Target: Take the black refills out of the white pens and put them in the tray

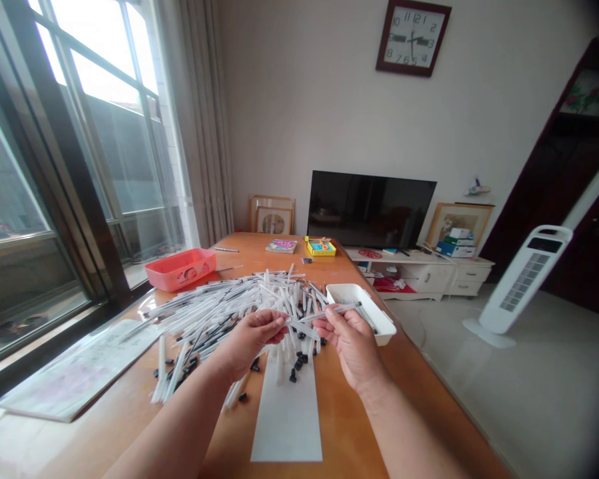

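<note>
Sunlit living room, window on the left, dark television at the far wall – the long wooden surface [339,426] runs away from us with a loose pile of white tubes [229,303] heaped across its middle. Our left hand [252,336] and right hand [352,342] meet just in front of that pile, above a white paper strip [287,412]. Both sets of fingers [275,322] are pinched narrow on one tube [307,316], which lies nearly level between the hands, its far end pointing over the white tray [383,334]. Small black caps [299,362] lie scattered at the near foot of the pile, some on the strip, some on bare wood. Risks as we judge them: the tray sits at the right edge of the surface, just beside our right hand, so a sideways wrist could nudge it over the edge. The tubes are round and stacked loosely, so a brush from our left forearm could roll several toward the window side, where a pink tray [180,269] stands. The caps are small and dark – easy to sweep to the floor. With so light a pinch at each end, the held tube could slip and drop among the others.
</note>
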A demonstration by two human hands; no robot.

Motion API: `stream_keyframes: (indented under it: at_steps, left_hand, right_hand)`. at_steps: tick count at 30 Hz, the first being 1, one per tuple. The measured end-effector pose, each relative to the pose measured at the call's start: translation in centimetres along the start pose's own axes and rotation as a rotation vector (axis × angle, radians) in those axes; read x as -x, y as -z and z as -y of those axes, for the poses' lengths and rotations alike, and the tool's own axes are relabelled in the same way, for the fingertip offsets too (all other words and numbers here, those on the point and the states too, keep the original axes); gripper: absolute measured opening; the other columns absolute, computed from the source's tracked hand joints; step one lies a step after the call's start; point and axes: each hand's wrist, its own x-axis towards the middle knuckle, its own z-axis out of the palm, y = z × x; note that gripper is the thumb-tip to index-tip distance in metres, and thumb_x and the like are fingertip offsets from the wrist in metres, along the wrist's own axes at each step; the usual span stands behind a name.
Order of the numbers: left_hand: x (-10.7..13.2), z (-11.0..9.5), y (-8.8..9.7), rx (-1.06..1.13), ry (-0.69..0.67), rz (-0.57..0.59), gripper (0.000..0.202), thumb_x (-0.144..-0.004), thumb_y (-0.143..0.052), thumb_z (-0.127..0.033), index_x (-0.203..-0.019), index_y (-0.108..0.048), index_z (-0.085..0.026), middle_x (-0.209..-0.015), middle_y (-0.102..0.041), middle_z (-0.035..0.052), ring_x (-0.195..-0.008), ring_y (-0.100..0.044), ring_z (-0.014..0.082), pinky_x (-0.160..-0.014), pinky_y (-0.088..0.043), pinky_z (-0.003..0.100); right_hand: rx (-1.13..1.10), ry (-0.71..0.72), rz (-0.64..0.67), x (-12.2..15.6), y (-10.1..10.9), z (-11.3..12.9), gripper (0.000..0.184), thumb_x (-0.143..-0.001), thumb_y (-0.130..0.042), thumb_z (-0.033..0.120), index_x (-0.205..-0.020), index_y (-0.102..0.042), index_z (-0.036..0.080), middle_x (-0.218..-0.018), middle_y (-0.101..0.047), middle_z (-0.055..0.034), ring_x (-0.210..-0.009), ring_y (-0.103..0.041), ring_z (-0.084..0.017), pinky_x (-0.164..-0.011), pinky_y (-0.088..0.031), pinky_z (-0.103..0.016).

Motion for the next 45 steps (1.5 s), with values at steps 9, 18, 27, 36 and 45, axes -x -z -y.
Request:
stream_keyframes:
  at_steps: [9,18,27,36,45]
  left_hand:
    - [0.2,0.0,-0.5,-0.044,0.02,0.07,0.033,-0.079,-0.076,-0.044,-0.093,-0.072,-0.015,-0.085,-0.068,0.0065,-0.075,-0.057,0.0134,-0.077,-0.043,0.028]
    - [0.4,-0.1,-1.3,0.028,0.048,0.045,0.036,-0.076,-0.078,-0.046,-0.093,-0.07,-0.015,-0.081,-0.068,0.0054,-0.07,-0.055,0.0116,-0.071,-0.041,0.025]
    - [0.6,-0.3,-1.7,0.062,0.066,0.031,0.036,-0.073,-0.08,-0.047,-0.084,-0.069,-0.015,-0.075,-0.066,0.0041,-0.063,-0.053,0.0104,-0.063,-0.039,0.025]
    - [0.5,-0.2,-1.6,0.082,0.071,0.051,0.031,-0.073,-0.082,-0.041,-0.077,-0.069,-0.013,-0.072,-0.067,0.0055,-0.059,-0.054,0.0095,-0.06,-0.038,0.024]
    - [0.4,0.1,-2.0,0.121,0.069,0.018,0.031,-0.074,-0.081,-0.041,-0.079,-0.07,-0.013,-0.072,-0.067,0.0055,-0.06,-0.056,0.0095,-0.061,-0.041,0.023]
  right_hand:
    - [0.05,0.016,0.016,0.3,-0.3,-0.2,0.038,-0.08,-0.076,0.048,-0.1,-0.066,0.018,-0.095,-0.074,-0.007,-0.085,-0.072,-0.02,-0.079,-0.057,-0.034]
    - [0.056,-0.02,0.049,0.8,-0.8,-0.5,0.037,-0.079,-0.077,0.047,-0.098,-0.066,0.018,-0.094,-0.073,-0.0061,-0.087,-0.072,-0.021,-0.08,-0.057,-0.034]
    - [0.001,-0.051,0.047,0.8,-0.8,-0.5,0.036,-0.077,-0.08,0.044,-0.096,-0.065,0.018,-0.089,-0.073,-0.005,-0.085,-0.073,-0.021,-0.079,-0.058,-0.033]
    - [-0.037,-0.066,0.071,1.1,-1.0,-0.6,0.036,-0.075,-0.082,0.043,-0.094,-0.065,0.017,-0.087,-0.073,-0.0043,-0.083,-0.073,-0.019,-0.08,-0.059,-0.033]
    - [-0.07,-0.049,0.045,1.3,-1.2,-0.7,0.035,-0.075,-0.082,0.043,-0.093,-0.064,0.018,-0.085,-0.073,-0.004,-0.083,-0.073,-0.02,-0.084,-0.058,-0.036]
